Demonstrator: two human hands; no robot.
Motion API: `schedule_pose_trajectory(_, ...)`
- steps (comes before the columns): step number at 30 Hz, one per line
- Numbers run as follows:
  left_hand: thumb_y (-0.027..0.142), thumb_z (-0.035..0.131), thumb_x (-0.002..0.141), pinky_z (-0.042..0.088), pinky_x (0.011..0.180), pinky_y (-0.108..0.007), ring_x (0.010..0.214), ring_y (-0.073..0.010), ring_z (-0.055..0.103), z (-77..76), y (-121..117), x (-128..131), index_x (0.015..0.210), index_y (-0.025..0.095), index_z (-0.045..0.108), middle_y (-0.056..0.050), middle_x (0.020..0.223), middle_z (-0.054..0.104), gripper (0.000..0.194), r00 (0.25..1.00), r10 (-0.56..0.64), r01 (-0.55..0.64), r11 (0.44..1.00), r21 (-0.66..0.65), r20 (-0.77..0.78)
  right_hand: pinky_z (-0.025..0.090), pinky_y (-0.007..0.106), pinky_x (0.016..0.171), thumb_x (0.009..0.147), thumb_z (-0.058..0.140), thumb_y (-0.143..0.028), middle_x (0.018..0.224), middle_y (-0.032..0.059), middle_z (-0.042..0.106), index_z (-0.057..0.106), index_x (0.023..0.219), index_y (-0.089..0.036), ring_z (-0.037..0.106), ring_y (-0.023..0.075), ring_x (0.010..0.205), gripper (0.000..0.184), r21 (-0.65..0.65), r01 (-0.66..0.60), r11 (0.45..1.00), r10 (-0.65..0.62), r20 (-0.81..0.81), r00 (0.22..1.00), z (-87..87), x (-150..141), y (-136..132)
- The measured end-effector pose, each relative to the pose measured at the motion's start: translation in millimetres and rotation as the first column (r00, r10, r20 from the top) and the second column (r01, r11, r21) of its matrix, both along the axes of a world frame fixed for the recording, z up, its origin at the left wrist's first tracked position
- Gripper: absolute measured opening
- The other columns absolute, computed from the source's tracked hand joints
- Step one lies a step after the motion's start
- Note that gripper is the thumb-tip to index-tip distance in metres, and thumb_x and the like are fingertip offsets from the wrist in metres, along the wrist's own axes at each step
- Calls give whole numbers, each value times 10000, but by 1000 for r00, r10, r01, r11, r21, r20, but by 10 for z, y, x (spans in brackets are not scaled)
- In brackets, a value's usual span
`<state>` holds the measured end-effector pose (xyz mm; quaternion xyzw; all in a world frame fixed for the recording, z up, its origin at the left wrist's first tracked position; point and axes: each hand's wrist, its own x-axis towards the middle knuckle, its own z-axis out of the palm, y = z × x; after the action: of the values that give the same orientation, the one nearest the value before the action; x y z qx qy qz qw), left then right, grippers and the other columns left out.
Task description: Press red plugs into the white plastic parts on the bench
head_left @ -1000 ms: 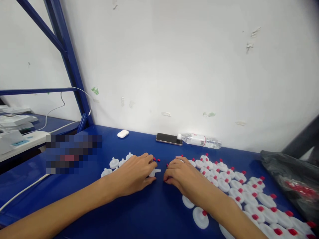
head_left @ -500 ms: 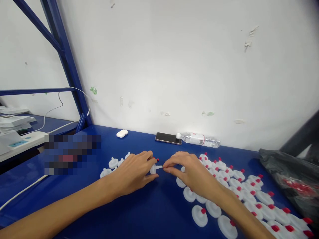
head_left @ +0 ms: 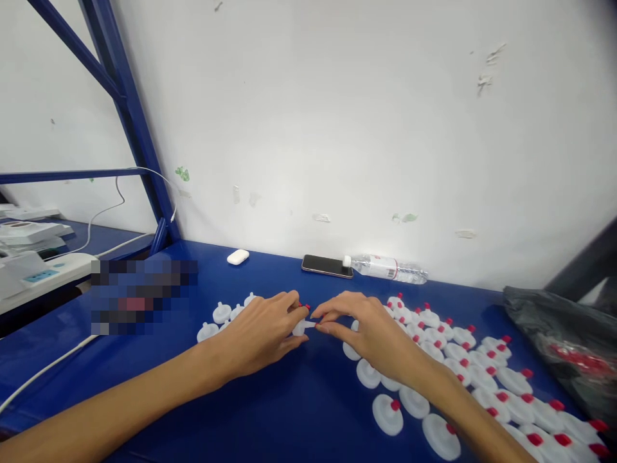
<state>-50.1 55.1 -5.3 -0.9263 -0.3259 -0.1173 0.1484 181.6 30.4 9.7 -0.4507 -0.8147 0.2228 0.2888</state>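
Observation:
My left hand (head_left: 263, 331) rests on the blue table (head_left: 289, 411), fingers closed round a white disc part (head_left: 303, 327) whose stem points right. My right hand (head_left: 369, 328) meets it at the middle, thumb and forefinger pinched on a small red cap (head_left: 319, 316) at the tip of that stem. A few loose red caps (head_left: 303, 306) lie just behind my fingers. Several white discs without caps (head_left: 220, 314) lie left of my left hand. Several white discs with red caps (head_left: 482, 373) spread out to the right of my right hand.
By the wall lie a white earbud case (head_left: 238, 256), a dark phone (head_left: 327, 265) and a plastic water bottle (head_left: 385, 268) on its side. A black bag (head_left: 563, 341) with red pieces sits at the right. White cable (head_left: 43, 370) and white devices (head_left: 29, 257) are at left.
My right hand lifted off the table and moved left to the disc in my left hand, its pinch now at the stem. Capped discs near my right wrist came into view.

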Motion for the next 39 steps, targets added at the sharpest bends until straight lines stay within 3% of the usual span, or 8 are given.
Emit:
schedule_pose_trajectory(6,367,743,926,386,515,-266,742,-167,665,-91,62,-24,1217,236,581,2,1012,676,358,982,-85,79,996,44,166,496,381,913,979,679,-332,1002,-29,772,736,1096,-339,691,212,984,130,-77,-4,997,-5,-118,993,59,-12,-35)
schedule_pose_trajectory(9,432,667,976,437,556,-251,830,-164,688,-111,66,-22,1253,245,560,-2,1022,693,351,946,-124,103,991,85,298,496,385,1000,983,668,-366,1162,6,731,645,1269,-337,670,213,1108,289,-150,-57,987,14,-272,962,95,-22,-80)
schedule_pose_trajectory(13,429,598,1014,460,567,-236,888,-164,643,-86,13,-12,1264,299,584,-58,1178,613,283,897,-179,128,980,149,403,487,401,1088,990,660,-439,1426,36,628,453,1475,-374,643,209,1244,532,-378,-277,883,65,-488,871,89,-74,-156)
schedule_pose_trajectory(17,384,595,1018,458,530,-218,867,-149,590,-32,-63,7,1209,311,613,-80,1248,490,205,867,-205,141,975,171,453,522,388,1069,983,683,-374,1396,48,668,534,1439,-338,662,219,1249,481,-384,-429,818,105,-633,767,44,-153,-179)
schedule_pose_trajectory(21,449,628,989,492,543,-229,823,-135,574,26,-95,23,1328,299,542,-79,1216,484,382,865,-203,144,977,160,459,598,392,944,950,715,-395,1194,80,775,682,1303,-253,737,263,1130,382,-328,-344,880,70,-627,776,40,-107,-100)
schedule_pose_trajectory(27,193,552,984,437,568,-243,845,-155,555,56,3,8,1166,240,624,-66,1119,577,202,876,-137,81,987,137,463,623,403,900,895,768,-461,1035,89,817,767,1147,-228,785,266,997,343,-293,-108,950,-96,-604,791,95,163,59)
schedule_pose_trajectory(35,179,523,993,415,599,-258,878,-172,541,54,79,5,1071,218,665,-52,1047,641,167,890,-79,47,996,80,448,603,411,910,925,716,-481,1036,90,794,759,1133,-214,779,239,951,341,-328,-70,942,-147,-591,793,89,168,86)
schedule_pose_trajectory(39,190,511,998,438,613,-263,898,-175,556,37,84,9,1077,222,671,-51,1047,652,182,895,-73,60,997,44,440,548,374,952,957,671,-454,1130,83,741,732,1158,-228,718,200,993,309,-389,-153,908,-156,-654,740,100,176,100)
